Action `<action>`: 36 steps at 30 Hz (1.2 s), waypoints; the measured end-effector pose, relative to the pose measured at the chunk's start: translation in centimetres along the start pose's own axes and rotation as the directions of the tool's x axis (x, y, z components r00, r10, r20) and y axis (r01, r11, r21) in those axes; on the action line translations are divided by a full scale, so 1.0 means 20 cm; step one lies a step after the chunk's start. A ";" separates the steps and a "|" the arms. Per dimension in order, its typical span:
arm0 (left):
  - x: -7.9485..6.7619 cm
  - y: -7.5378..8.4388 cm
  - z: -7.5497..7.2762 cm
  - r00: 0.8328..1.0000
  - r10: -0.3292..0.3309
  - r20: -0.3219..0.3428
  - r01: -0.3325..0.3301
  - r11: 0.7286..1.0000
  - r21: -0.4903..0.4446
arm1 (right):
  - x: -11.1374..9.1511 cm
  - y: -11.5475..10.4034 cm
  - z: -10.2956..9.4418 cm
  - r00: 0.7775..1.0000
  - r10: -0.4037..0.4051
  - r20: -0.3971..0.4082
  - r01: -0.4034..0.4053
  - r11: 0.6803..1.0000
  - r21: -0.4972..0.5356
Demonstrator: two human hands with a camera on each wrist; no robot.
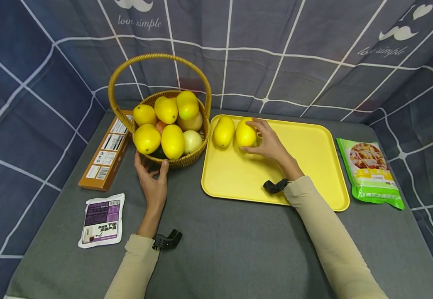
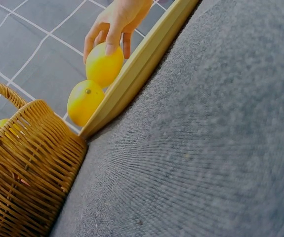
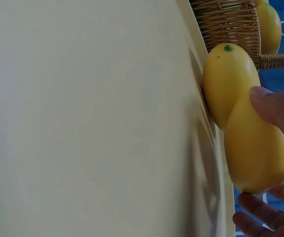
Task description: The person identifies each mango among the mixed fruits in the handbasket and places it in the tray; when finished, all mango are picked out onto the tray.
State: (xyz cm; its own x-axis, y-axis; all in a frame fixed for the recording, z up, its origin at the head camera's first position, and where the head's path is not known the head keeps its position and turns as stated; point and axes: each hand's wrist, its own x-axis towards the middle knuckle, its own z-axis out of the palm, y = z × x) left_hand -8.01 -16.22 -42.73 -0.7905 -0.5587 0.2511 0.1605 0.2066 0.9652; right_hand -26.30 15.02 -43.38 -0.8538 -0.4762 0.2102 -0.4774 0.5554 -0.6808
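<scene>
One lemon (image 1: 245, 135) is getting pinched by the right hand (image 1: 270, 144), just right of centre frame, at the left end of the yellow tray (image 1: 306, 166). Thumb's pressing one side and the fingers are curling round the other, so the hold's looking pretty decent. Can't tell if any of its weight is resting on the tray. A second lemon (image 1: 223, 132) is lying right beside it, to the left.

Meanwhile the left hand (image 1: 152, 185) is touching the near side of the basket (image 1: 188, 160), left of centre, fingers spreading against the wicker rather than clenching; no idea how hard they're pressing.

Tips imo: that skin's probably slick, so I'd be squeezing gently with fingertips past the widest part, and lifting straight up so the neighbour isn't rolling.
</scene>
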 end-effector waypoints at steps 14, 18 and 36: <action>0.00 0.00 0.00 1.000 0.007 0.005 -0.007 1.000 -0.005 | -0.01 0.04 0.02 0.999 -0.005 0.046 0.006 1.000 -0.022; 0.00 0.00 0.00 1.000 0.018 0.002 -0.018 1.000 -0.007 | -0.01 0.04 0.02 0.999 0.017 0.052 -0.016 0.999 -0.031; 0.00 0.00 0.01 1.000 0.017 -0.004 -0.017 1.000 -0.006 | -0.02 0.02 0.01 0.999 0.014 0.044 -0.011 0.997 -0.078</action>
State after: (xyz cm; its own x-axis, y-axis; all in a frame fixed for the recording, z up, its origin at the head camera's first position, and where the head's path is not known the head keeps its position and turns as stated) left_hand -8.08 -16.14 -42.79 -0.7855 -0.5580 0.2678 0.1774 0.2115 0.9611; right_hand -26.03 15.27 -43.93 -0.8504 -0.4981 0.1692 -0.4831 0.6122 -0.6260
